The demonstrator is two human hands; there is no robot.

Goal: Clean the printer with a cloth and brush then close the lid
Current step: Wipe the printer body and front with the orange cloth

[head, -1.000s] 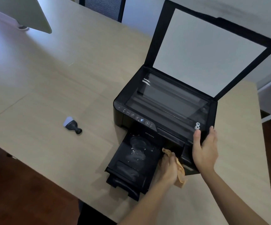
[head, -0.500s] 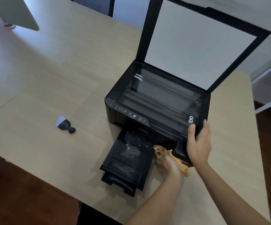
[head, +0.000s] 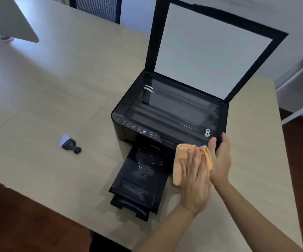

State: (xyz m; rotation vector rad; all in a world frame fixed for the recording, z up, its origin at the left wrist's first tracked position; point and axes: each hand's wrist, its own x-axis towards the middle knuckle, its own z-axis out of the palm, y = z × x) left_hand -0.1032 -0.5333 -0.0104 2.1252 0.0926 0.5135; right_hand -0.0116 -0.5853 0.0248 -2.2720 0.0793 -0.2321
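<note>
A black printer (head: 130,110) stands on the wooden table with its scanner lid (head: 212,50) raised upright and the glass bare. Its output tray (head: 143,179) is pulled out at the front and carries whitish smears. My left hand (head: 194,180) lies flat with fingers spread on an orange cloth (head: 180,160), pressing it against the printer's front right face. My right hand (head: 219,157) grips the printer's front right corner. A small black brush (head: 70,142) with pale bristles lies on the table to the left, away from both hands.
The table (head: 56,88) stretches wide to the left; its near edge runs diagonally with dark wood floor (head: 19,224) below. A monitor's back (head: 10,19) stands at the far left. A dark chair (head: 98,8) sits behind the table. A grey shelf (head: 301,88) stands at right.
My left hand rose from beside the tray to the printer's front face, and the cloth went from bunched to spread under flat fingers. My right hand stayed on the corner.
</note>
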